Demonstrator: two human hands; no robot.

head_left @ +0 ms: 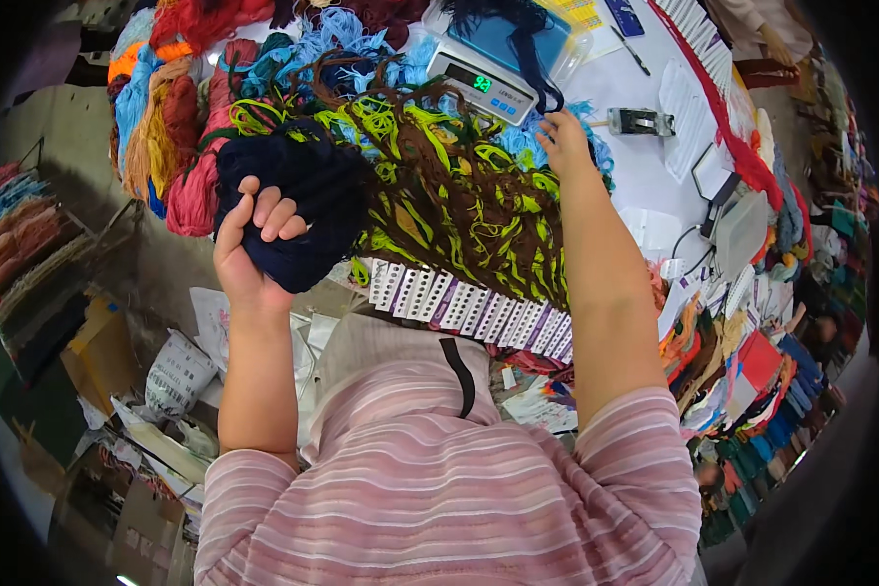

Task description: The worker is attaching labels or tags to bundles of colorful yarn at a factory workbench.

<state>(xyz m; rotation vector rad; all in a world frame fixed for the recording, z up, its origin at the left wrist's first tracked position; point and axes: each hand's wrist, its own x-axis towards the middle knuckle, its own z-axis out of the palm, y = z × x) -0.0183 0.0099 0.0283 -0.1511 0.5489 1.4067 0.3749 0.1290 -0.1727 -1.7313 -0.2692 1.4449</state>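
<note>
My left hand [262, 234] is closed around a thick bundle of navy yarn [298, 186], held up at the table's near left edge. At the far side, my right hand [566, 145] has its fingers at the end of a dark navy yarn strand [534, 73], which hangs off the digital scale [483, 86]. More of that strand lies over the scale's blue pan [469, 29]; the display glows green. Between my arms spreads a tangled heap of brown and lime-green yarn [449, 186].
Skeins of red, orange, tan and pink yarn [190, 200] crowd the far left. Hole-punched white cards [469, 311] line the near edge. Right of the scale are a pen [631, 51], a small clear-and-black device [641, 122] and a white table [606, 83]. Yarn racks flank the table; another person stands far right.
</note>
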